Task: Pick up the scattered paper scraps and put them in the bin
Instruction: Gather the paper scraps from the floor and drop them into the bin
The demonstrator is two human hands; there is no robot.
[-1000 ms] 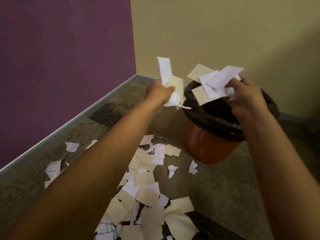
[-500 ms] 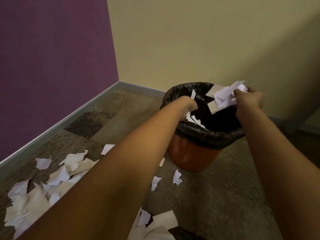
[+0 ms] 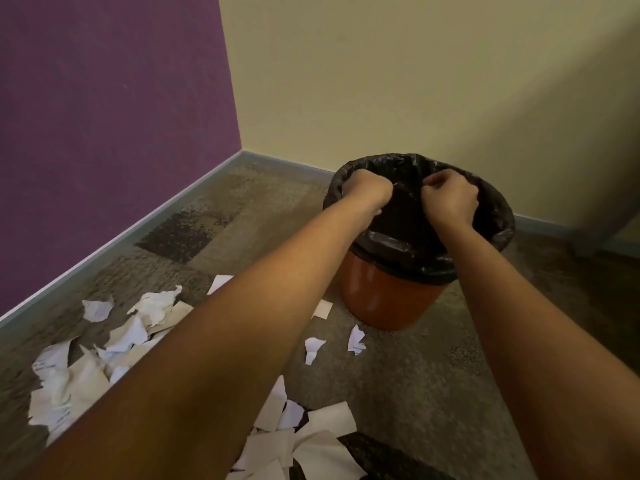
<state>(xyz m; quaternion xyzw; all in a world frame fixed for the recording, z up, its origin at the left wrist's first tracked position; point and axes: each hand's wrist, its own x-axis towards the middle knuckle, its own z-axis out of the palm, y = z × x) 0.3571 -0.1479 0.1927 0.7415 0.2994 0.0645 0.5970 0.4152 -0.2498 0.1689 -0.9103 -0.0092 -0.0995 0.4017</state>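
- Left hand: inside the mouth of the bin, at its left rim. My fingers are curled into a fist, knuckles up, and no paper shows in them.
- Right hand: beside the left, over the middle of the opening. Its fingers are curled the same way, with nothing visible in the grip.
- Bin: orange, upright on the carpet in the corner. A black liner is folded over its rim, and its contents are hidden from this angle.
- Paper scraps: the main heap lies on the floor to the left of the bin and nearer to me, well below both hands. It stretches from the lower left toward the bin's base, and my left forearm partly covers it.
- Second heap: close to me at the bottom edge, between my forearms.
- Two small white scraps and, with a tan scrap: near the base of the bin, on my side of it.
- Judgement: this load appears to be delivered, though much paper is left. The next reach goes back toward me and down. The left hand is nearer the main heap, and the right is better placed for the pieces by the base.
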